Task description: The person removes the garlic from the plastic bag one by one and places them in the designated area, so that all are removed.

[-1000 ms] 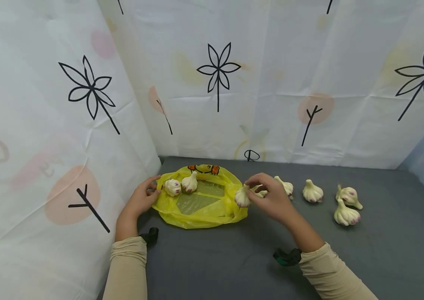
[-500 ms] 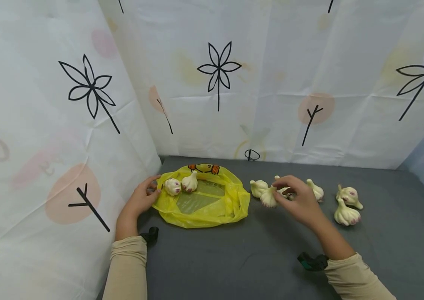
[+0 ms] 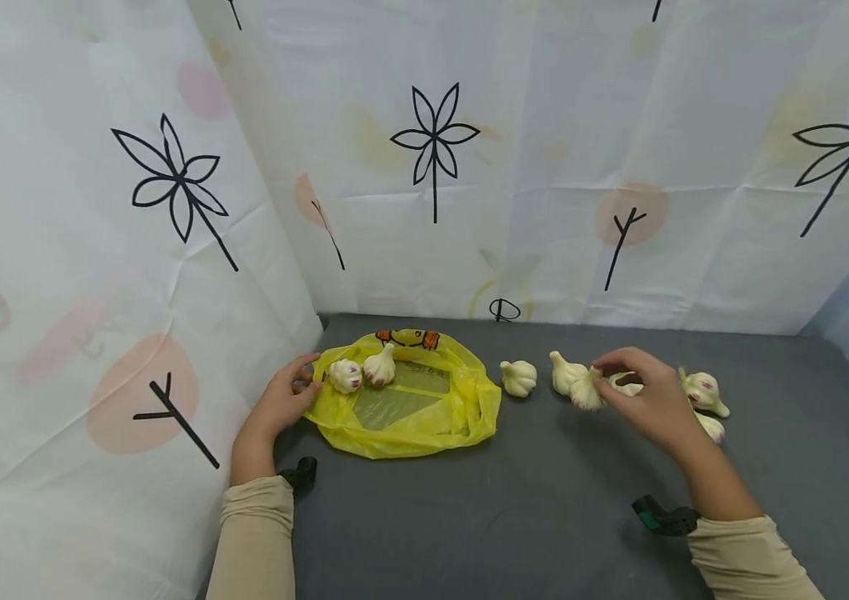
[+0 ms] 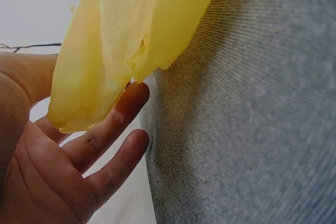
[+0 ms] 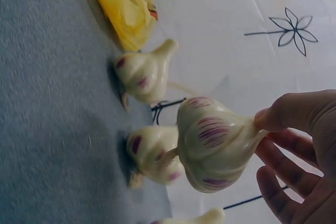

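A yellow plastic bag point(image 3: 394, 443) lies spread wide on the table, with two garlic bulbs point(image 3: 379, 367) inside its left part. At the bag's left rim, my left hand point(image 3: 282, 398) pinches the plastic between thumb and fingers; the left wrist view shows the yellow film point(image 4: 121, 40) over part of those fingers. My right hand point(image 3: 652, 402) holds a garlic bulb point(image 5: 210, 142) by its stem, pale with purple streaks, above the table. Behind that bulb and the hand sit more garlic bulbs point(image 3: 565, 373), some partly hidden by the fingers and wrist.
One garlic bulb point(image 3: 518, 379) lies just right of the bag. Two others, one of them a bulb point(image 3: 705, 392) partly covered by my right hand, lie farther right on the dark grey table point(image 3: 469, 525). A patterned white cloth point(image 3: 544, 250) hangs behind and to the left.
My right hand has carried the held garlic bulb rightward, from the bag's right rim to over the row of bulbs. My left hand has stayed at the bag's left rim.
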A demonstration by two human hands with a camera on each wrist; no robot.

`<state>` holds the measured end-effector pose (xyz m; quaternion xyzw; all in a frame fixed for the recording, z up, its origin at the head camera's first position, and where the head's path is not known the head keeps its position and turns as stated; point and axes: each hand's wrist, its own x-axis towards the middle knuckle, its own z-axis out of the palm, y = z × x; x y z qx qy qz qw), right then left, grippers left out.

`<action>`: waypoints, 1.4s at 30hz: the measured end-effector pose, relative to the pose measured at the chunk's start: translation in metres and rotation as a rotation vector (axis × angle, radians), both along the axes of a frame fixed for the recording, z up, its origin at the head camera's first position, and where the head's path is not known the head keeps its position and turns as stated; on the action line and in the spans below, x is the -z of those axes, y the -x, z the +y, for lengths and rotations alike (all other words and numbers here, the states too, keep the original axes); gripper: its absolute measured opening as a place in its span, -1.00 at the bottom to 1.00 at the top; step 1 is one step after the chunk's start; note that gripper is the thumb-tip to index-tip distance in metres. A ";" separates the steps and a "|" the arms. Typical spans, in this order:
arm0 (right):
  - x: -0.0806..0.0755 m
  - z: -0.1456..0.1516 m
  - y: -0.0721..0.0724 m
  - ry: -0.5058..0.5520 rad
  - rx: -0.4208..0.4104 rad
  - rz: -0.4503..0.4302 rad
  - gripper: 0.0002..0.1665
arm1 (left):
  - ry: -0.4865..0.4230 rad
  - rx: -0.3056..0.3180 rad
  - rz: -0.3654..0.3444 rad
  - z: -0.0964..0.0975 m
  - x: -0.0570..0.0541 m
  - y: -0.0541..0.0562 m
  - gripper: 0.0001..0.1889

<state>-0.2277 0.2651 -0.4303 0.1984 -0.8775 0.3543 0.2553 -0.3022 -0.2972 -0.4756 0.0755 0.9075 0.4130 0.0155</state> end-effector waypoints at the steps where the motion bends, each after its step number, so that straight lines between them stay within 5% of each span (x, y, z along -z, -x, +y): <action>1: 0.000 0.003 0.000 -0.011 0.012 -0.014 -0.70 | -0.001 0.001 0.000 0.000 0.000 0.000 -0.39; 13: -0.009 0.037 0.000 -0.093 0.072 -0.105 -0.71 | -0.005 0.001 -0.003 0.004 -0.005 0.002 -0.39; 29: -0.011 0.047 -0.004 -0.164 0.066 -0.289 -0.76 | -0.004 -0.006 -0.009 0.004 -0.005 0.002 -0.39; 42: -0.007 0.047 0.001 -0.194 0.007 -0.357 -0.76 | -0.014 -0.008 -0.021 0.001 -0.002 -0.001 -0.39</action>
